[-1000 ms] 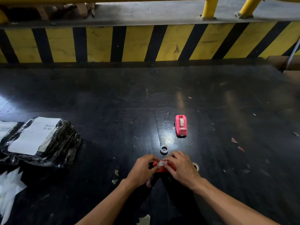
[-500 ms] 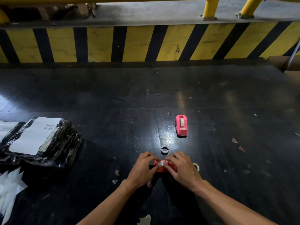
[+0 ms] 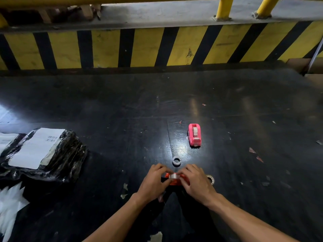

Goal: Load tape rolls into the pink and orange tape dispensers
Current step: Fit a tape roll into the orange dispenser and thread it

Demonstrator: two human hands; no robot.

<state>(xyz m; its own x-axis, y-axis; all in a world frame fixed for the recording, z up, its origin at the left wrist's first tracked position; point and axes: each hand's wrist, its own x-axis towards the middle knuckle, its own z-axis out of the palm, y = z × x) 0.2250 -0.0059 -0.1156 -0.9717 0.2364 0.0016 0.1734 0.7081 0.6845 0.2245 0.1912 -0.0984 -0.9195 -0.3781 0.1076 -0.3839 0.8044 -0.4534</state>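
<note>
The orange tape dispenser point(image 3: 174, 179) sits on the black surface near me, with a clear tape roll point(image 3: 174, 176) in its top. My left hand point(image 3: 153, 182) grips its left side and my right hand point(image 3: 197, 183) grips its right side, fingertips on the roll. The pink tape dispenser point(image 3: 194, 135) stands farther away, to the right, with a tape roll in it. A small white ring core point(image 3: 176, 161) lies just beyond my hands. Another ring point(image 3: 210, 179) peeks out beside my right hand, partly hidden.
A black plastic-wrapped parcel with a white label point(image 3: 43, 154) lies at the left, white bags point(image 3: 8, 208) below it. A yellow-and-black striped kerb point(image 3: 157, 48) bounds the far side. Paper scraps point(image 3: 256, 154) dot the surface at the right.
My hands stay on the orange dispenser; the fingers have shifted slightly around the roll. Nothing else has moved.
</note>
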